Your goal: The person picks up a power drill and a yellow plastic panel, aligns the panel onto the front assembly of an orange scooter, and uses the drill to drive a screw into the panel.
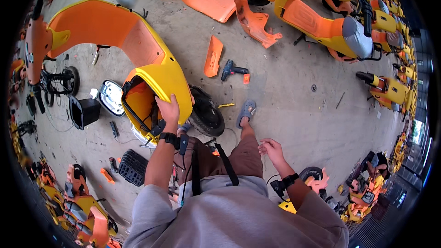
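Illumination is moderately bright and diffuse at the drill (228, 68); shadows on the surrounding floor (285, 105) are soft and low in contrast. A mild sheen shows on the yellow scooter body (172, 80), left of the drill. Highlights appear on the silver seat cover (357, 37), upper right of the drill. The black bin (93, 108), lower left of the drill, has a dark interior. Glare marks a bright opening (417, 131) far right of the drill. Edges bow, and detail softens, toward the black rim encircling the drill.
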Demonstrator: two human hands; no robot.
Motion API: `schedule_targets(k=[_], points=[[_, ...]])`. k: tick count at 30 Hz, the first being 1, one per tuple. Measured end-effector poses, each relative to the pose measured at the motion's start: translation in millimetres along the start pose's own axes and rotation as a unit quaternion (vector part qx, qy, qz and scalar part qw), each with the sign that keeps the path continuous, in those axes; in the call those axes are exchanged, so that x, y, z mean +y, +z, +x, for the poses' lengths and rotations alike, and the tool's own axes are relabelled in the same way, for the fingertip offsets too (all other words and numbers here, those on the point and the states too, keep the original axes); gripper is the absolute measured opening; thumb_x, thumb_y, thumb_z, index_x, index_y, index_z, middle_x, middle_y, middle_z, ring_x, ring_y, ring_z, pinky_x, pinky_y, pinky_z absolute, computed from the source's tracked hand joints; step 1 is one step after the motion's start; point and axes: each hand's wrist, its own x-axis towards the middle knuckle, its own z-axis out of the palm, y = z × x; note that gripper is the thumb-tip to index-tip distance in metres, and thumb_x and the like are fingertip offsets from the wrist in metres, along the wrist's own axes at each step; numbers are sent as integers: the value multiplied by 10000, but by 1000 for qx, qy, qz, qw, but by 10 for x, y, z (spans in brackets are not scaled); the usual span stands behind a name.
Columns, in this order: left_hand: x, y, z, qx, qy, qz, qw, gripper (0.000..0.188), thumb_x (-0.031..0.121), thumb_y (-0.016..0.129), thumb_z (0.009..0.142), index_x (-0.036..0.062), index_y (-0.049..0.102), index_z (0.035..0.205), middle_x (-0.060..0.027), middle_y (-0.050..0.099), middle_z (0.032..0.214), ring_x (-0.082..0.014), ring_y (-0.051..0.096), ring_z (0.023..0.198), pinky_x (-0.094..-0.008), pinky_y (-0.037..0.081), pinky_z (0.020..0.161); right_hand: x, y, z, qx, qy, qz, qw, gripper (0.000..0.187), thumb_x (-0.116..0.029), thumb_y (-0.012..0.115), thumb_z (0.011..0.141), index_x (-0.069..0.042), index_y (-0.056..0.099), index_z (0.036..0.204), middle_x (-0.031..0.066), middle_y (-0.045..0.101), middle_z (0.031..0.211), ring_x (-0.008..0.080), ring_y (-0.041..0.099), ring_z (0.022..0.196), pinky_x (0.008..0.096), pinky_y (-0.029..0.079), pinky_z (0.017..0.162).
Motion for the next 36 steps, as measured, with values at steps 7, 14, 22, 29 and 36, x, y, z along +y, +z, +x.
schedule_targets(k=[7,14,22,29,36], points=[[-69,-48,-209,146,71,167,972,678,339,653,931,-47,368,1411,-298,594,1224,-435,624,1065,-461,488,916,115,-528,3329,-4,-25,-491,871,335,-278,595,877,-103,668,1154,142,710,1102,357,679,978,424,547,868],[61,36,-120,130,74,213,966,618,336,656,965,-52,407,1377,-214,591,1195,-278,597,1080,-354,483,905,57,147,5248,-1,-70,-599,798,484,-264,614,854,-54,594,1289,217,651,1213,365,614,1144,430,491,990],[65,-53,-251,157,-17,224,962,574,424,582,994,43,436,1397,-143,603,1195,-181,622,1027,-293,526,827,148,477,6805,97,-210,-743,628,836,-280,808,761,-139,396,1475,102,414,1503,264,336,1425,485,298,1145],[23,-63,-262,173,-36,261,949,614,473,552,992,67,408,1430,-152,593,1212,-219,633,1046,-309,539,859,169,504,7014,10,-178,-756,630,597,-185,837,708,-92,564,1230,126,596,1289,266,632,1113,439,352,1101],[173,40,-129,136,60,221,964,585,268,627,982,-34,356,1403,-205,559,1217,-269,597,1061,-360,500,886,-395,781,6031,36,19,-614,788,649,-372,776,690,1,607,1193,248,655,1181,332,639,1131,434,518,952]])
